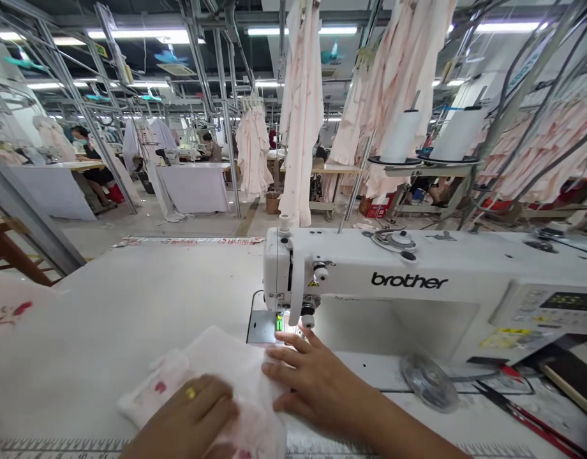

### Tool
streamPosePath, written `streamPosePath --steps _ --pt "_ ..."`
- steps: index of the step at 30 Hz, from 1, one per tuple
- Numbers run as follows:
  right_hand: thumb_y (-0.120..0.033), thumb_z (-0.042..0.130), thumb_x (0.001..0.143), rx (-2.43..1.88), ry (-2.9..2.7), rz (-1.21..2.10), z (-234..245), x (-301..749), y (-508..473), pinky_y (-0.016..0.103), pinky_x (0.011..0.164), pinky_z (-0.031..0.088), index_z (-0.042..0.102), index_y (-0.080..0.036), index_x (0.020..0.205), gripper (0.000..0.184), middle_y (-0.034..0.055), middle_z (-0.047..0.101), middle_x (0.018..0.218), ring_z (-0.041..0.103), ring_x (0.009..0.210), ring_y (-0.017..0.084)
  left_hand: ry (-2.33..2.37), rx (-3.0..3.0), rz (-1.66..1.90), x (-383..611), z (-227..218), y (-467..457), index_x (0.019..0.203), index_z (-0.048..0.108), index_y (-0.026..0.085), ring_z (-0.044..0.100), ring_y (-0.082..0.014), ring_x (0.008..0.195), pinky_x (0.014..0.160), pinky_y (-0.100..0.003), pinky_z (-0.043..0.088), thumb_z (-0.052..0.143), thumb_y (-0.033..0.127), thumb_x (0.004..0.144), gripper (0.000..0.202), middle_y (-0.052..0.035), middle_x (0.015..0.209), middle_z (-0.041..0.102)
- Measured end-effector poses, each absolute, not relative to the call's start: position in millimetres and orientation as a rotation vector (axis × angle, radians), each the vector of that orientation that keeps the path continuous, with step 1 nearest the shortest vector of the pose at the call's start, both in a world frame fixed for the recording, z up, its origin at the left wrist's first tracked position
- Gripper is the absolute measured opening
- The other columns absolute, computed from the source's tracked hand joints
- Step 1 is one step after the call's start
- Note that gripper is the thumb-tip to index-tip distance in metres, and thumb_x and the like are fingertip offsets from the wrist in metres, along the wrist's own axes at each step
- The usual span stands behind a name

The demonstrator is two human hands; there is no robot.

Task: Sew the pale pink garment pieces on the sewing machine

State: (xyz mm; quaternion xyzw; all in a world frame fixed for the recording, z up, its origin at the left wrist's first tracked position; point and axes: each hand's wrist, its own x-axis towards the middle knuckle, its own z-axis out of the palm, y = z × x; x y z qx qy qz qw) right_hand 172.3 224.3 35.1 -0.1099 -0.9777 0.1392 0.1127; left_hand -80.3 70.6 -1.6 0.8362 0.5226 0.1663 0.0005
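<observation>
Pale pink fabric with small red marks lies bunched on the sewing table, its far edge close to the metal needle plate. My left hand, with a yellow ring on one finger, is curled on the fabric and gathers it; some fingertips are hidden. My right hand rests on the fabric's right side, fingers stretched and apart, the tips just in front of the presser foot area. Above them is the lit needle end of the white sewing machine. The needle itself cannot be made out.
A clear plastic disc and red-handled scissors lie to the right, below the machine arm. A printed ruler strip runs along the front edge. More pink cloth is at the left. Thread cones stand behind; pink garments hang beyond.
</observation>
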Motion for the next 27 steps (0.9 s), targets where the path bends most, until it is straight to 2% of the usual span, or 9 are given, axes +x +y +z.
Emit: streamPosePath --steps 3,5,7,11,14,17,21,25,27 --pt "-0.046 0.05 0.1 -0.36 -2.807 0.304 32.0 175.4 229.3 0.045 0.115 0.021 0.057 -0.023 0.124 0.034 0.0045 0.063 0.125 0.043 0.13 0.023 1.607 2.705 0.362 -67.9 7.4 103.5 0.152 0.031 0.025 0.046 -0.0296 0.136 0.107 -0.044 0.045 0.052 0.038 0.096 0.061 -0.0076 0.15 0.047" --pt "-0.044 0.052 0.099 -0.361 -2.76 0.264 30.1 176.5 232.5 0.042 0.114 0.024 0.061 -0.021 0.114 0.029 0.0043 0.066 0.113 0.05 0.118 0.021 1.675 2.624 0.261 -64.1 10.5 117.3 0.156 0.02 0.028 0.035 -0.0302 0.143 0.111 -0.052 0.039 0.048 0.042 0.098 0.065 -0.0064 0.156 0.036" --pt "-0.046 0.053 0.098 -0.355 -2.74 0.251 28.9 176.5 235.1 0.041 0.112 0.026 0.062 -0.021 0.112 0.03 0.0038 0.067 0.109 0.053 0.111 0.02 1.773 2.499 0.205 -64.1 10.5 125.3 0.155 0.02 0.031 0.031 -0.0308 0.145 0.112 -0.058 0.035 0.042 0.045 0.101 0.061 -0.0057 0.158 0.032" --pt "-0.053 0.052 0.097 -0.39 -2.762 0.263 27.7 174.2 237.5 0.043 0.114 0.022 0.061 -0.023 0.115 0.036 0.0033 0.067 0.116 0.052 0.116 0.023 1.874 2.348 0.146 -66.2 9.2 132.9 0.155 0.021 0.028 0.026 -0.0344 0.146 0.11 -0.07 0.028 0.034 0.049 0.102 0.058 -0.0079 0.159 0.025" --pt "-0.052 0.052 0.097 -0.459 -2.777 0.298 28.7 172.2 238.0 0.045 0.116 0.017 0.062 -0.025 0.115 0.034 0.0021 0.067 0.12 0.054 0.116 0.023 1.877 2.291 0.151 -63.2 11.9 135.8 0.155 0.023 0.026 0.024 -0.0357 0.147 0.108 -0.074 0.026 0.034 0.048 0.102 0.058 -0.0091 0.159 0.024" --pt "-0.051 0.052 0.098 -0.485 -2.809 0.333 32.4 172.4 239.1 0.045 0.116 0.02 0.061 -0.027 0.121 0.034 0.0013 0.066 0.124 0.055 0.117 0.023 1.9 2.257 0.174 -58.0 16.6 136.2 0.154 0.026 0.024 0.023 -0.0368 0.146 0.107 -0.076 0.026 0.039 0.043 0.101 0.058 -0.0097 0.158 0.025" --pt "-0.048 0.05 0.099 -0.397 -2.884 0.296 31.4 178.4 247.0 0.041 0.11 0.034 0.056 -0.03 0.133 0.039 0.0025 0.061 0.134 0.054 0.124 0.023 1.928 2.338 0.277 -50.6 24.6 132.7 0.151 0.036 0.022 0.033 -0.0397 0.142 0.106 -0.07 0.038 0.05 0.038 0.096 0.059 -0.0107 0.155 0.035" --pt "-0.047 0.054 0.097 -0.255 -2.856 0.171 14.7 183.0 265.6 0.038 0.104 0.042 0.041 -0.038 0.147 0.052 0.001 0.059 0.138 0.055 0.127 0.024 2.054 2.394 0.393 -53.5 38.6 124.3 0.144 0.045 0.028 0.045 -0.027 0.138 0.111 -0.048 0.045 0.051 0.032 0.096 0.049 -0.0034 0.148 0.05" --pt "-0.046 0.056 0.096 -0.232 -2.834 0.145 7.0 182.9 272.9 0.038 0.102 0.045 0.039 -0.041 0.147 0.054 -0.0007 0.059 0.137 0.056 0.125 0.024 2.18 2.381 0.495 -64.8 45.9 111.4 0.146 0.04 0.026 0.044 -0.024 0.139 0.114 -0.046 0.041 0.045 0.03 0.099 0.047 -0.0045 0.148 0.05"
